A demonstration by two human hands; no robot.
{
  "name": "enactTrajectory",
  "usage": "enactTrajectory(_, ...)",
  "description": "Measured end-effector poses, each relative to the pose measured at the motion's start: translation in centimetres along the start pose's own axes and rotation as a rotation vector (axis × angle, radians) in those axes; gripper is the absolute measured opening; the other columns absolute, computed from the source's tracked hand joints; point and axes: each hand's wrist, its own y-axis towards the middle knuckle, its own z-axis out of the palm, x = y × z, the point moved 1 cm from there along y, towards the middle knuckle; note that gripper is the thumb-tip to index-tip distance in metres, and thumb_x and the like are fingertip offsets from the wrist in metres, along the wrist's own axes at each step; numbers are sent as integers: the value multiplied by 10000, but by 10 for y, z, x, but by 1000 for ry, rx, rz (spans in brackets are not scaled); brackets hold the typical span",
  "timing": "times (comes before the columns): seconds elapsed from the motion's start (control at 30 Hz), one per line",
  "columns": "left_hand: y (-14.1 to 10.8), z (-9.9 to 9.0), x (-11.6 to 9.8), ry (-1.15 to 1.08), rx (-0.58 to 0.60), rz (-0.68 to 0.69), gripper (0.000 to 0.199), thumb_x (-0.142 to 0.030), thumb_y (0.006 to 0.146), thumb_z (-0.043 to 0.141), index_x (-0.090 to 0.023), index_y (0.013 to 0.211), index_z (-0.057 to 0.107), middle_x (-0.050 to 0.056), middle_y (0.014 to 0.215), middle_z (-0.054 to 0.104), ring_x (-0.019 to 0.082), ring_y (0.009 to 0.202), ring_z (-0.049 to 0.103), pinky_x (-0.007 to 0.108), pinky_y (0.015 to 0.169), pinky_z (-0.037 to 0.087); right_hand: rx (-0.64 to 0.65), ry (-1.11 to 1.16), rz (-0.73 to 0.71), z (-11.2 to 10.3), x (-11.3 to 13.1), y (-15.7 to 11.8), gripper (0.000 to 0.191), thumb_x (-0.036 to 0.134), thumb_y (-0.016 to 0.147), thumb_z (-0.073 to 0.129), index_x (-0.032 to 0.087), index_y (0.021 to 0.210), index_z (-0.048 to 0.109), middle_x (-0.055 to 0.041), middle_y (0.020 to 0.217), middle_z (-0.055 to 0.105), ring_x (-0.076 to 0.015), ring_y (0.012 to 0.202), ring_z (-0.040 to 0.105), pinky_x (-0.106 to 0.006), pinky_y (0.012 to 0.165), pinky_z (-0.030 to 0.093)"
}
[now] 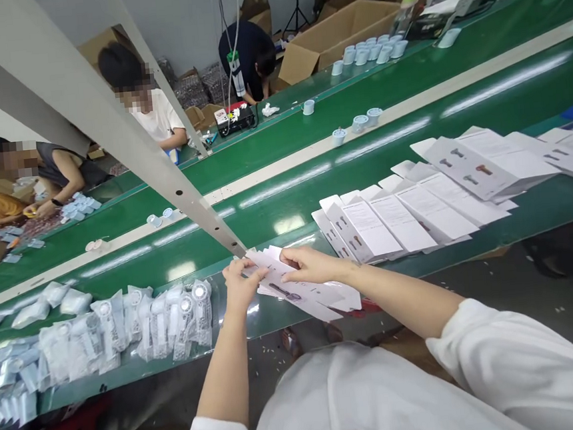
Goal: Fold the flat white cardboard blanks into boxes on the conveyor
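White printed cards, each showing a dark product picture, form a loose fan held in the person's two hands just above the green belt table. The left hand grips the fan's upper left end, its fingers closed on the edges, while the right hand presses down across the top, so the grip on both sides is closed on the cards. White sleeves cover the forearms nearest the body. To the left on the table, clear plastic bags holding small round parts lie in an overlapping row. To the right, more fanned white cards overlap in long rows. A grey metal upright slants across the view. Beyond it, white round cups stand in a row on a further belt, beside an open cardboard box. Farther off, a co-worker in a white shirt and another in a dark shirt bend over the table, and a third in a grey top works at the left.
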Motion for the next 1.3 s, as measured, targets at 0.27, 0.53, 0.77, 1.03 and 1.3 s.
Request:
enactTrajectory(0.27,-40,-32,-41,85,-336,81,351,-427,778,801,-241,1066,725,110,1068,692,339,1158,490,520,1106,287,-75,96,-68,7,30,6,422,541,785,709,218,745,439,51,671,471,-123,620,395,-244,570,298)
enactTrajectory(0.53,-52,-58,-65,-113,-161,-190,341,-314,643,884,-242,945,744,70,993,650,285,1094,544,469,1069,405,22,-51,-286,11,37,-4,376,529,874,608,217,730,458,20,672,510,-139,606,425,-268,581,313)
enactTrajectory(0.77,-78,-92,-101,-53,167,-68,32,-292,760,792,-316,744,778,35,863,763,400,1528,192,710,1199,-28,315,-54,-330,5,48,-5,518,623,810,668,199,1098,594,-107,1085,634,-255,977,616,-354,804,507)
enactTrajectory(1.03,-107,-138,-118,-343,141,56,254,-428,816,765,-291,1030,766,63,1525,532,369,1567,193,597,1248,130,665,239,-380,12,56,4,847,560,699,759,202,1413,478,-125,1239,617,-310,1110,625,-409,930,531)
enactTrajectory(1.3,-113,-59,-85,-1173,175,-177,930,-496,524,959,-263,1352,606,144,1432,604,367,1274,596,489,1054,467,693,174,-363,14,54,9,966,499,518,894,170,1343,516,-98,1181,631,-306,1044,648,-391,863,574)
